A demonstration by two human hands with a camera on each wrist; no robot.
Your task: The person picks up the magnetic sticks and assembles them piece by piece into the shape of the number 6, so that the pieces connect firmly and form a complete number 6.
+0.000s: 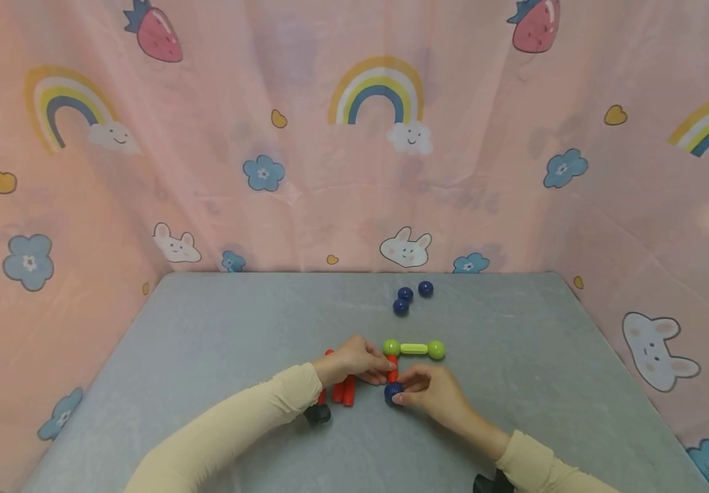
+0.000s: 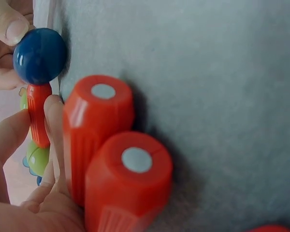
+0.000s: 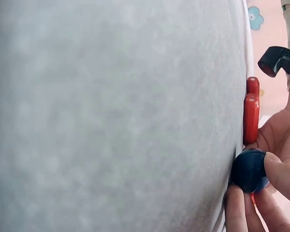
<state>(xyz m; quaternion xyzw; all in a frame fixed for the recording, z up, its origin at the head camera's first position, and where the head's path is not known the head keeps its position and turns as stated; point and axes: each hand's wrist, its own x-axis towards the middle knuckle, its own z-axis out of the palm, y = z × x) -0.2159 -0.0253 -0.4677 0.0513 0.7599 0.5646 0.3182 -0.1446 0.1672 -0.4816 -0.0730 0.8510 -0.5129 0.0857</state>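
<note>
A dark blue ball (image 1: 391,393) sits at the near end of a red rod (image 1: 393,374), and my right hand (image 1: 439,396) holds that ball between thumb and fingers. My left hand (image 1: 359,359) pinches the rod from the left. The left wrist view shows the rod (image 2: 38,113) meeting the ball (image 2: 40,56) with no visible gap. At its far end the rod touches a green ball (image 1: 391,348). From there a light green rod (image 1: 414,348) runs right to a second green ball (image 1: 436,350). In the right wrist view, fingers surround the blue ball (image 3: 248,169).
Loose red rods (image 1: 343,392) lie on the grey table (image 1: 237,322) beside my left hand, partly hidden by that arm. Three more blue balls (image 1: 405,295) rest farther back. A pink patterned curtain (image 1: 305,219) borders the table behind and at both sides.
</note>
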